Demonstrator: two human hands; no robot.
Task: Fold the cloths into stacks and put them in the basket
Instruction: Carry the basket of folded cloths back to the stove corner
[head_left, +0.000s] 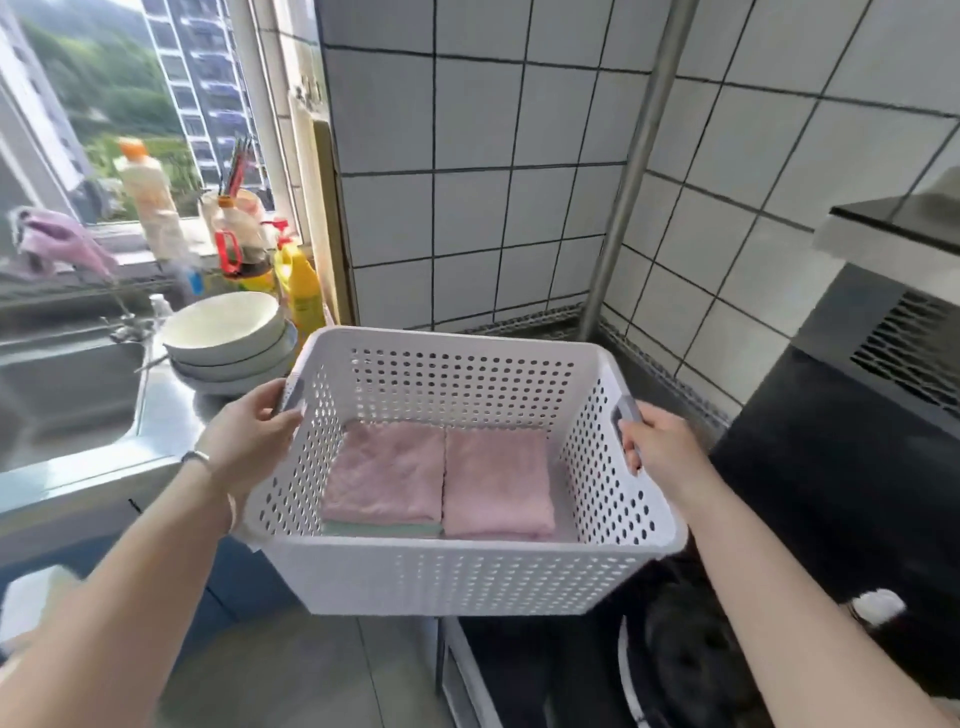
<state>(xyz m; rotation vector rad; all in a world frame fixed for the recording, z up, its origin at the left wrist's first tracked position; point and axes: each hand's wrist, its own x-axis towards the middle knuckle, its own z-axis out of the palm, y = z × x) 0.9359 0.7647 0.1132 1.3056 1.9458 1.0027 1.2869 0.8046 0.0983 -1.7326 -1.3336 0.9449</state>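
Observation:
A white perforated plastic basket (457, 571) is held up in front of me, over the gap between counter and stove. My left hand (249, 441) grips its left handle and my right hand (660, 447) grips its right handle. Inside lie two folded stacks side by side: the left stack (387, 473) has a pink cloth on top with a pale green one beneath, and the right stack (496, 480) is pink.
Stacked white bowls (228, 338) sit on the steel counter left of the basket, beside a sink (67, 389). Bottles (301, 291) crowd the windowsill corner. A pink cloth (57, 244) hangs by the window. A black stove (831, 493) and range hood (893, 228) are on the right.

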